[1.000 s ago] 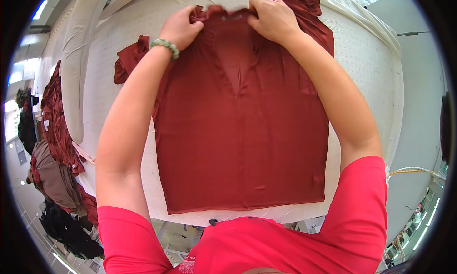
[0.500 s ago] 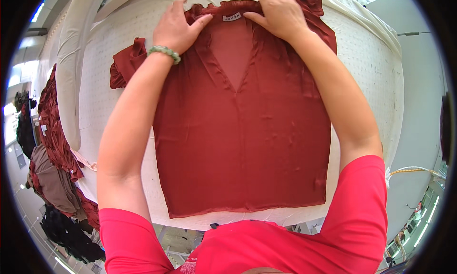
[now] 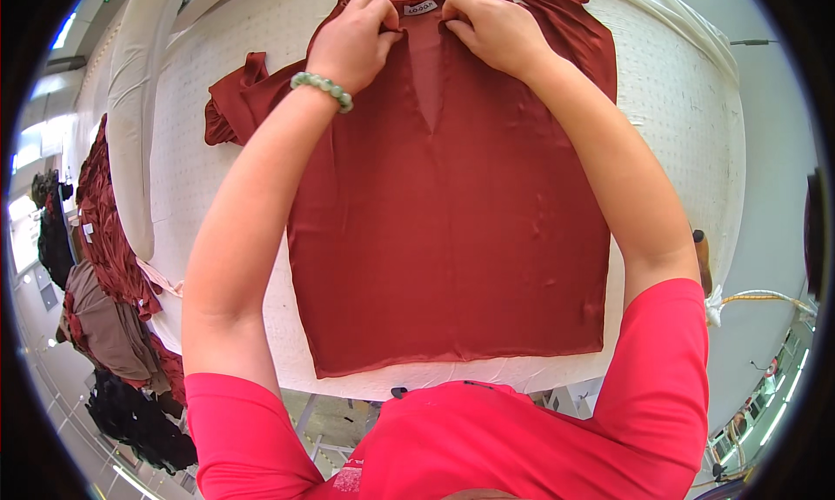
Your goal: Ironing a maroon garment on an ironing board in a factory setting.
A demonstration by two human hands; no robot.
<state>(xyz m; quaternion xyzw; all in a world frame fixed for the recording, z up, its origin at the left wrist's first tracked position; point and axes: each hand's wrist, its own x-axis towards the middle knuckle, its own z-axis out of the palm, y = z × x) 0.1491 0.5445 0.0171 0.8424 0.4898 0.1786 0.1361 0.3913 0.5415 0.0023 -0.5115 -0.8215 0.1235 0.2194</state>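
A dark red satin blouse (image 3: 448, 230) lies spread on a pale padded table, its ruffled collar at the far end and its hem toward me. My left hand (image 3: 357, 41) is closed, pinching the left edge of the V-neck near the collar. On the opposite side of the opening, my right hand (image 3: 496, 32) pinches the other neckline edge between thumb and fingers. Between both hands the white neck label (image 3: 420, 8) shows, and the V opening is narrow. One gathered sleeve (image 3: 233, 107) sticks out at the left. A green bead bracelet (image 3: 323, 90) circles my left wrist.
The padded table (image 3: 687, 161) extends around the blouse, with a rolled cloth edge (image 3: 132, 126) on its left. More dark red garments (image 3: 109, 230), a brown one (image 3: 109, 326) and black ones (image 3: 139, 422) hang at the left. A cord (image 3: 761, 298) runs off the right side.
My hands went from spread fingers at the collar to pinching both neckline edges. The V opening has narrowed, and the hem has shifted slightly away from me.
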